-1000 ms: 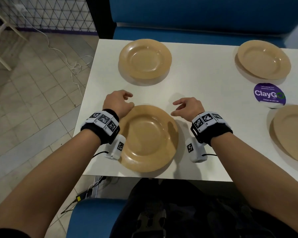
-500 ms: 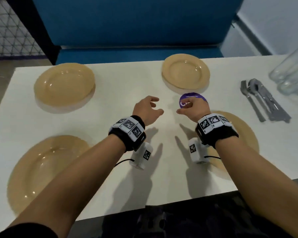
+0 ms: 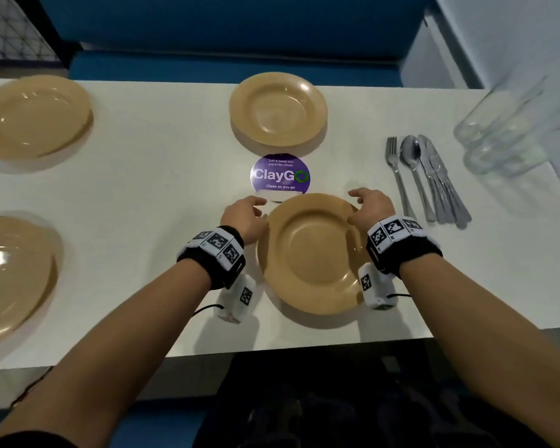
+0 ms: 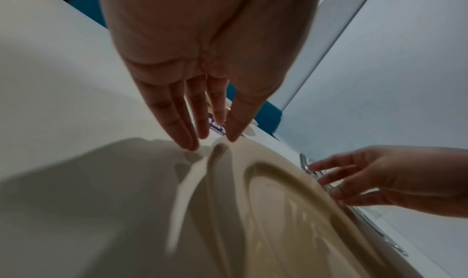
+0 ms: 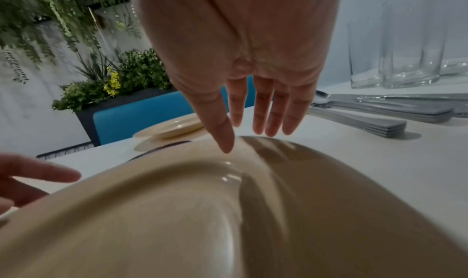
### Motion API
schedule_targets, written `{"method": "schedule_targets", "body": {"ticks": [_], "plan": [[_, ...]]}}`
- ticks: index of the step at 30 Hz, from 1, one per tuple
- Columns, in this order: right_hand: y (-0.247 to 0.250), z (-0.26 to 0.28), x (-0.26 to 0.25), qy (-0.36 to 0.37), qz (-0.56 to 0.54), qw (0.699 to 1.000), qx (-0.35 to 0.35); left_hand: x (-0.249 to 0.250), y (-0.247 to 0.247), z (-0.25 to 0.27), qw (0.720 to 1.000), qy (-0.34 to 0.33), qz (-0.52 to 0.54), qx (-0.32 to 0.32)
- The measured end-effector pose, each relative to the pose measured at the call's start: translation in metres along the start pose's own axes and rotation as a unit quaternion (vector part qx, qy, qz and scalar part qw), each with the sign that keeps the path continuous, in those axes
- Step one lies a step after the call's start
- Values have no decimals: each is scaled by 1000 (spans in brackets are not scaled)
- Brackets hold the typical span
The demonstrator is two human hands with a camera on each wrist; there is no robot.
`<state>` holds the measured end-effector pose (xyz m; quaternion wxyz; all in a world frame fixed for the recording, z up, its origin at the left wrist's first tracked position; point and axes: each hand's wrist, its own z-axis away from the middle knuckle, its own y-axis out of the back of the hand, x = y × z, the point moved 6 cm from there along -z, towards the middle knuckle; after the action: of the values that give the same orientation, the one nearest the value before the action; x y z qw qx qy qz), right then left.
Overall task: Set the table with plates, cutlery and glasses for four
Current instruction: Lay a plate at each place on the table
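1. My left hand (image 3: 244, 218) and right hand (image 3: 370, 208) flank the near-right plate (image 3: 307, 253), one at each far corner of its rim. Both are wide, fingers straight-ish, holding nothing.
2. Contact: in the left wrist view the fingertips (image 4: 188, 142) look down on the counter (image 3: 159, 195) just beside the rim; in the right wrist view the thumb sits at or on the rim. Can't tell for sure whether either really touches.
3. Plate lies near edge, right half of the counter, partly over the purple sticker (image 3: 280, 174). Three other plates are out: far right (image 3: 277, 108), far left (image 3: 36, 114), near left (image 3: 13, 273).
4. Key relation for the next move, I reckon: cutlery (image 3: 430, 179) is just right of my right hand, so that hand's nearer. Long axes run near-far, handles toward me, fork leftmost.
5. Glasses (image 3: 511, 124) stand far right beyond the cutlery, bunched together.
6. Head view is blurred on the glasses; right wrist view shows them upright, and the cutlery handles stacked. Left wrist view shows neither well.
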<state>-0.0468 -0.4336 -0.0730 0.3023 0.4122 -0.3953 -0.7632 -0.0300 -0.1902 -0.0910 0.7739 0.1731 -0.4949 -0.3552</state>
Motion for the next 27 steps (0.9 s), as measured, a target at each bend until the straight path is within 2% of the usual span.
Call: {"method": "schedule_targets", "body": {"ticks": [5,17,27], "plan": [[-1,3,11,20,11,1000,7,-5,-7,4,999,28,29,-16],[-13,21,26,19,-17,999,-41,-25,-10,18,999,28,41,-22],[-13,22,29,21,-25,998,-47,-26,-11,16,999,22,39,-13]]}}
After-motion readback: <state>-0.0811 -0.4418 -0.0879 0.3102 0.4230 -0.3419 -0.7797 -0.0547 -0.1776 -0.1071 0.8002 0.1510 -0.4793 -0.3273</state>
